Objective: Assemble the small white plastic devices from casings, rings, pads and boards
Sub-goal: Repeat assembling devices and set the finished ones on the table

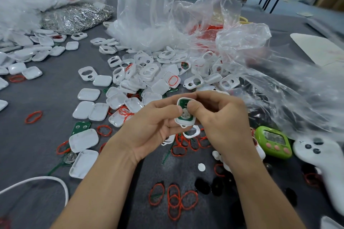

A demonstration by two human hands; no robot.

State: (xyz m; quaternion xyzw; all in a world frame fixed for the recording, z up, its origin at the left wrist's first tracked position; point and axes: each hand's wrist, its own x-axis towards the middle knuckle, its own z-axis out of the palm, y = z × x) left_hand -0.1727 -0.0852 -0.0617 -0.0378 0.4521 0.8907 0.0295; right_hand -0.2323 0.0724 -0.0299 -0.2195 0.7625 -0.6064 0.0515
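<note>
Centrally, both hands pinch one white casing (185, 112) holding a green board (183, 104): left hand (154, 126) at its 9 o'clock, right hand (221, 117) at 3. Red rings (174, 201) lie at 6 o'clock.

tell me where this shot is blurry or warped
head view: wide-angle bends the edges; the clear bag on the right is smeared with blur; the left hand, right hand and casing are sharp; light is soft, shadows faint
</note>
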